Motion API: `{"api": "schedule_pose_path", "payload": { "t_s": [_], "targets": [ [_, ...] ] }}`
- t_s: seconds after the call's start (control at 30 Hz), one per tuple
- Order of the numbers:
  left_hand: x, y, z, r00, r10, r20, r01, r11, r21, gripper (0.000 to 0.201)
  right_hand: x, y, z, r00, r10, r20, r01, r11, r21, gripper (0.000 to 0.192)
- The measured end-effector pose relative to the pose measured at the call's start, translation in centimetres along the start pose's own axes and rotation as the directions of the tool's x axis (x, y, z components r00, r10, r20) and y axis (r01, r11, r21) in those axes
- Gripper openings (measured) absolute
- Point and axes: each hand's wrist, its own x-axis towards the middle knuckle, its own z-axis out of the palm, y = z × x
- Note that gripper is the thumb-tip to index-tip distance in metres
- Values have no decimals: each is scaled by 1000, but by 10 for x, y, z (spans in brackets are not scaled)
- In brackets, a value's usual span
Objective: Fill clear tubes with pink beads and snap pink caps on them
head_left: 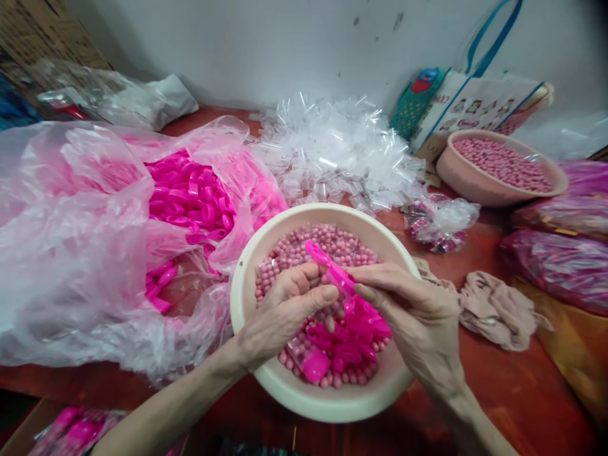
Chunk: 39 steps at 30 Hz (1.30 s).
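Both hands work over a cream bowl (247, 278) that sits at the near middle of a reddish-brown surface (498, 392). The left hand (280, 313) reaches in from the lower left, its fingers (323, 294) closed together on the lower part of a bright pink plastic tube (332, 269), thumb pressed along its side. The right hand (418, 316) comes in from the lower right, its fingers (375, 278) pinched on the same tube from the other side, so the tube is held between the two hands, tilted, just above the bowl. The bowl is filled with small dusty-pink round beads (332, 244), and a heap of loose pink tubes (351, 342) lies on the beads under the hands.

To the left, a big clear plastic bag (71, 253) spreads over the surface, open on a mass of more pink tubes (190, 196). Behind the bowl lies a pile of small clear wrappers (332, 152). At the right rear stands a second bowl of beads (498, 168), with a printed carrier bag (475, 104) against the pale wall (285, 44). A crumpled beige cloth (494, 310) lies just right of the near bowl, and filled pinkish packets (565, 266) lie along the right edge.
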Motion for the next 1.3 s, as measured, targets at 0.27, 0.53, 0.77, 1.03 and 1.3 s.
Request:
{"api": "schedule_pose_path", "payload": {
  "t_s": [0.27, 0.53, 0.77, 1.03, 1.3],
  "targets": [
    [-3, -1, -4, 993, -104, 55, 108, 991, -85, 19, -1, -7, 0, 958, -272, 97, 287, 932, -220, 28],
    [-4, -2, -5, 993, -83, 80, 89, 993, -80, 15, -25, -7, 9, 920, -391, -10, 367, 872, -323, 32],
    [-3, 7, -2, 992, -102, 78, 101, 995, 8, 20, -22, 1, 2, 948, -319, 3, 310, 918, -247, 36],
    [-2, 7, -3, 971, -199, 129, 206, 978, -38, 14, -5, -5, -6, 922, -378, 84, 386, 883, -266, 24],
    [-2, 5, -5, 964, -194, 181, 218, 969, -120, 12, -7, -5, -5, 989, -135, 62, 141, 983, -113, 14]
  ]
}}
